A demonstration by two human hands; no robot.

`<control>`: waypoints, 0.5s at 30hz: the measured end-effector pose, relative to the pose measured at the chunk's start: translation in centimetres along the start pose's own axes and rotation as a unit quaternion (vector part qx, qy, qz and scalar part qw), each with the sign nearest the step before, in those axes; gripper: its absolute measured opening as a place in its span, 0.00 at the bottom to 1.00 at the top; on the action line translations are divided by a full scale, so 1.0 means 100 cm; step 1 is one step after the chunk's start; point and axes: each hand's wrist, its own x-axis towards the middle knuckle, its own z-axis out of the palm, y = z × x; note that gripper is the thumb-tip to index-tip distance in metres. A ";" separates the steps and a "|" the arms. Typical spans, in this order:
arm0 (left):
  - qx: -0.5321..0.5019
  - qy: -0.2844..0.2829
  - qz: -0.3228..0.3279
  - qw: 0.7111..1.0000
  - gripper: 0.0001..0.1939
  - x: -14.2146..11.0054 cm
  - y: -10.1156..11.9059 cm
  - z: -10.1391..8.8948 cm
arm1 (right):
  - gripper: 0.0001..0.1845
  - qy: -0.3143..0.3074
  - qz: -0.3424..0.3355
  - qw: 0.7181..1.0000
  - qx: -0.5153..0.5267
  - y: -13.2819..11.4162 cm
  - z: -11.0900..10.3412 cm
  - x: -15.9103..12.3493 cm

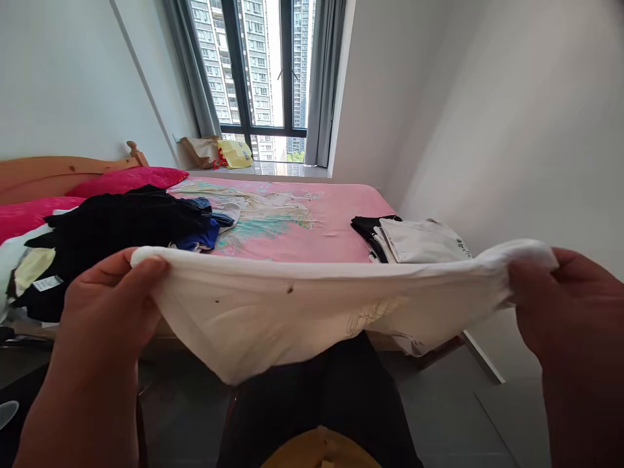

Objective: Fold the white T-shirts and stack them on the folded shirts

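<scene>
A white T-shirt (263, 318) is stretched taut in the air between my two hands, its upper edge nearly level and its lower part hanging loose. Two small dark marks and a faint yellowish line print show on the cloth. My left hand (117, 292) pinches one upper corner between thumb and fingers. At the other end, my right hand (550, 292) grips the cloth, its fingers partly covered by the fabric. Beyond my right hand lies a stack of folded clothes (422, 240) on the bed, white on top with black beneath.
A loose heap of mostly black clothes (127, 221) lies on the left of the bed (336, 208), by red pillows (131, 179). Paper bags (202, 151) stand on the windowsill (287, 170). A white wall (526, 130) bounds the right side.
</scene>
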 end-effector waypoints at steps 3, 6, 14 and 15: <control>0.017 -0.044 0.012 0.999 0.19 0.023 0.006 0.012 | 0.30 -0.108 -0.068 0.990 0.053 -0.022 0.007 0.017; 0.012 -0.075 0.033 0.997 0.24 0.039 0.000 0.013 | 0.27 -0.181 -0.127 0.973 0.071 -0.022 0.011 0.032; 0.212 -0.132 -0.020 0.968 0.27 0.034 0.002 -0.013 | 0.27 -0.430 -0.108 0.896 -0.022 0.016 0.014 0.057; 0.250 -0.143 -0.018 0.958 0.29 0.031 0.004 -0.013 | 0.27 -0.430 -0.130 0.892 -0.049 0.020 0.016 0.056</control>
